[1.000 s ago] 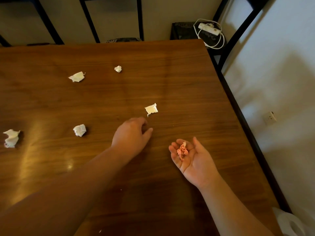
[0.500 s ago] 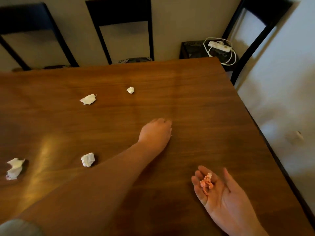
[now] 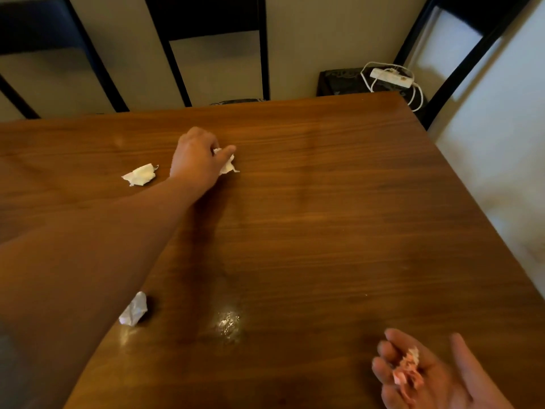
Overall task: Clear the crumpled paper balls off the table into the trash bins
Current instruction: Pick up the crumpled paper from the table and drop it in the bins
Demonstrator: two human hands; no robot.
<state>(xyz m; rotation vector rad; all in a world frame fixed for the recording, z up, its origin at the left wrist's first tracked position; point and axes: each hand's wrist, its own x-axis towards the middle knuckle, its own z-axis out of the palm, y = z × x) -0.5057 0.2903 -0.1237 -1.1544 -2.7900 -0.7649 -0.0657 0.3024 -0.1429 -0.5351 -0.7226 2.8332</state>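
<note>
The left hand [image 3: 197,160] reaches far across the wooden table [image 3: 324,231], its arm stretched over the near half of the tabletop. Its fingers [image 3: 228,150] and thumb are curled around a white paper ball [image 3: 226,166], which sticks out from under the hand on the right side and touches the tabletop. The grip is narrow, closed on that paper.

Just to the left of that hand, a second white paper ball [image 3: 140,174] lies flat on the table, apart from the hand. A third white paper ball [image 3: 134,309] sits on the table nearer the person, right beside the left forearm and partly hidden by it.

The right hand [image 3: 427,376] is at the near right corner of the table, palm up and loosely cupped, fingers half bent. A small pink paper ball [image 3: 408,370] rests in that palm; the hand is blurred, so the exact hold cannot be told.

A bright patch of light shines on the tabletop between the third paper ball and the right hand.

Beyond the far edge of the table stand dark chairs [image 3: 212,39] against a pale wall. Past the far right corner of the table, a white power strip [image 3: 390,77] with its looped cord lies on a dark seat.
</note>
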